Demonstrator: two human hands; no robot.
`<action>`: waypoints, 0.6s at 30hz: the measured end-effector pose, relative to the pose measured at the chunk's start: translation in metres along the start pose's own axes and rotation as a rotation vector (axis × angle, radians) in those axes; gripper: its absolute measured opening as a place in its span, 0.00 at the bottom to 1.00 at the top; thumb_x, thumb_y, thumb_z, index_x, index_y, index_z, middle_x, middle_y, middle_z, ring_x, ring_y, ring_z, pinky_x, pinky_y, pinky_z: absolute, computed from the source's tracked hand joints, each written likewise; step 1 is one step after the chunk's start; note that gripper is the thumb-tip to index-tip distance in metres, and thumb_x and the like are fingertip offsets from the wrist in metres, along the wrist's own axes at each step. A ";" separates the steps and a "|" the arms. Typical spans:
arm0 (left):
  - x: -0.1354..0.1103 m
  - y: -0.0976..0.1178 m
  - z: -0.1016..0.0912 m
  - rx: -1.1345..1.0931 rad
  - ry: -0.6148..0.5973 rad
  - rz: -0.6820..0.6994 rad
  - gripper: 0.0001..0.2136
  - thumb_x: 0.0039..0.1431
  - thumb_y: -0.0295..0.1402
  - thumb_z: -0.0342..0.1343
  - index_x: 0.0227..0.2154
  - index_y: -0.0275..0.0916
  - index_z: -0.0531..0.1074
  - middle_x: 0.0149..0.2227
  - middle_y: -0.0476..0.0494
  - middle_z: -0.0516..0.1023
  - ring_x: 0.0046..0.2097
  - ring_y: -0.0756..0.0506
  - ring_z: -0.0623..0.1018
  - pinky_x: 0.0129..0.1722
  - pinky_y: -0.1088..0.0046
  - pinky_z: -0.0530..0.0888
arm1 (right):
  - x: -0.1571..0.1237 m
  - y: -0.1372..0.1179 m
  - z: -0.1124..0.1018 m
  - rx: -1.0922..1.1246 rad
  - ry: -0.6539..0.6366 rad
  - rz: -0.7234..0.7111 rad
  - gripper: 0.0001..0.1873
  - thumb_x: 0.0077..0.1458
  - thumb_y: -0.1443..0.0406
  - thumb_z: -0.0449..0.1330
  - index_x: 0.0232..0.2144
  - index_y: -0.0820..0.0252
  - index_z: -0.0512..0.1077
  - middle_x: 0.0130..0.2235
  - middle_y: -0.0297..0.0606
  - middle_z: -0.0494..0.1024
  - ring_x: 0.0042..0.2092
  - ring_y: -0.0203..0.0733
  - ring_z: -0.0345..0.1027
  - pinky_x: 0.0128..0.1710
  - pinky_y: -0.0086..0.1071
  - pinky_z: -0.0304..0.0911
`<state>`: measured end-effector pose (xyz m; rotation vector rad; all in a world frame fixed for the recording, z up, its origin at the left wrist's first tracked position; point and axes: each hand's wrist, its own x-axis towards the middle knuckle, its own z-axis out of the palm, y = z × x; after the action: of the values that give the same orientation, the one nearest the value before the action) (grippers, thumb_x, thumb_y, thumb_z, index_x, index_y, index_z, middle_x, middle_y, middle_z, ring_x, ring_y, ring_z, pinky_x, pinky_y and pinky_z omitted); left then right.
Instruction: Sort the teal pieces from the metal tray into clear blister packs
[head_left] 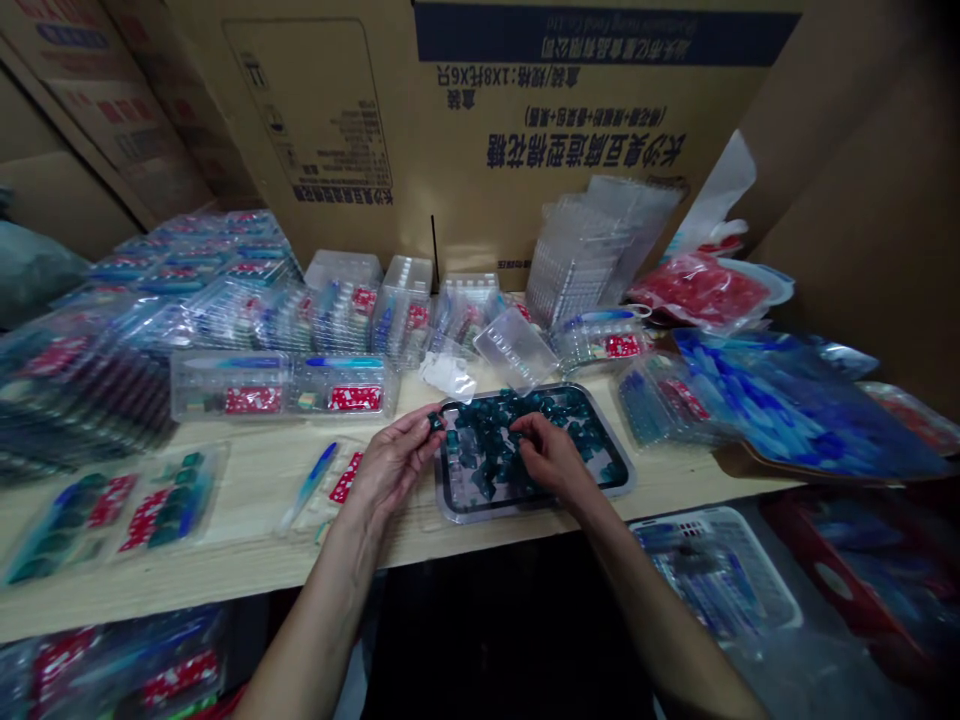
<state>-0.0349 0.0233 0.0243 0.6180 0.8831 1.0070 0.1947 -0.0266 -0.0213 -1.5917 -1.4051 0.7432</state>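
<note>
My left hand [401, 450] pinches a small dark green piece [435, 421] at the left edge of a shallow black-rimmed tray [626, 470]. Loose dark green, glossy pieces [480, 455] are spread over the tray. Above its middle, my right hand [551, 452] reaches in with curled fingers among the pieces; what lies between its fingertips is hidden. Under and beside my left wrist is a clear blister tray with a red dotted packet [346, 478] and a blue-tipped stick [309, 485], partly covered by the hand.
Stacks of filled clear trays [82, 390] crowd the left and back. Two filled trays [131, 515] lie front left. Empty clear trays [581, 260] stand behind, before a large carton [480, 130]. Blue sticks [795, 390] lie at right; a white basket [780, 580] sits lower.
</note>
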 end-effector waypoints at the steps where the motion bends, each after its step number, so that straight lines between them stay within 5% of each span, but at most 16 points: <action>1: -0.001 -0.001 -0.002 0.011 0.002 -0.002 0.12 0.51 0.22 0.65 0.40 0.33 0.81 0.36 0.41 0.83 0.32 0.52 0.81 0.36 0.83 0.78 | -0.001 -0.001 0.001 -0.011 -0.007 -0.004 0.13 0.49 0.67 0.52 0.37 0.58 0.71 0.23 0.27 0.66 0.24 0.34 0.58 0.26 0.28 0.52; 6: 0.000 -0.008 -0.012 0.142 -0.001 0.045 0.15 0.47 0.28 0.70 0.40 0.33 0.81 0.41 0.39 0.83 0.36 0.51 0.81 0.40 0.81 0.77 | -0.019 -0.019 0.011 0.025 -0.137 -0.091 0.13 0.50 0.69 0.52 0.39 0.58 0.70 0.26 0.28 0.68 0.26 0.35 0.60 0.28 0.27 0.54; 9: 0.000 -0.012 -0.016 0.244 -0.002 0.120 0.18 0.45 0.31 0.71 0.42 0.34 0.80 0.35 0.43 0.83 0.31 0.53 0.79 0.35 0.82 0.76 | -0.031 -0.029 0.020 -0.002 -0.211 -0.178 0.14 0.50 0.72 0.51 0.39 0.58 0.70 0.27 0.29 0.69 0.28 0.35 0.62 0.31 0.28 0.56; 18: -0.003 -0.018 -0.017 0.091 -0.022 0.034 0.15 0.44 0.27 0.71 0.38 0.34 0.80 0.34 0.45 0.81 0.32 0.53 0.80 0.35 0.83 0.78 | -0.042 -0.028 0.041 -0.075 -0.196 -0.265 0.16 0.49 0.77 0.52 0.39 0.57 0.69 0.34 0.35 0.72 0.35 0.39 0.67 0.38 0.31 0.59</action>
<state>-0.0419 0.0137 0.0027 0.7213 0.9057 0.9929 0.1380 -0.0589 -0.0192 -1.3799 -1.7647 0.7083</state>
